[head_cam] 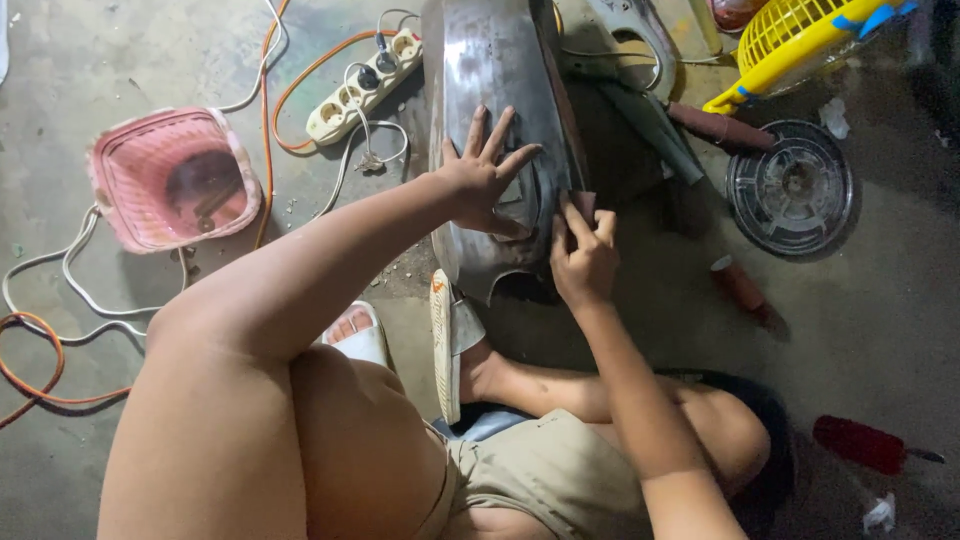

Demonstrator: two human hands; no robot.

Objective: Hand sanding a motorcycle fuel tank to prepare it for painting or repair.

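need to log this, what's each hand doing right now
left hand: open, fingers spread flat on the metal panel
right hand: closed on a small sandpaper piece

Concrete floor [880, 320], pink basket [172, 178], power strip [365, 86], metal panel [500, 60], red-handled screwdriver [865, 444]

Stained grey concrete floor [880, 330], dim light, orange cable [30, 385], pink basket [172, 178]

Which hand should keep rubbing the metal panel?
Probably the right hand: its fingers pinch a small dark sanding piece against the metal panel. The left hand lies flat with spread fingers on the panel, as if steadying it.
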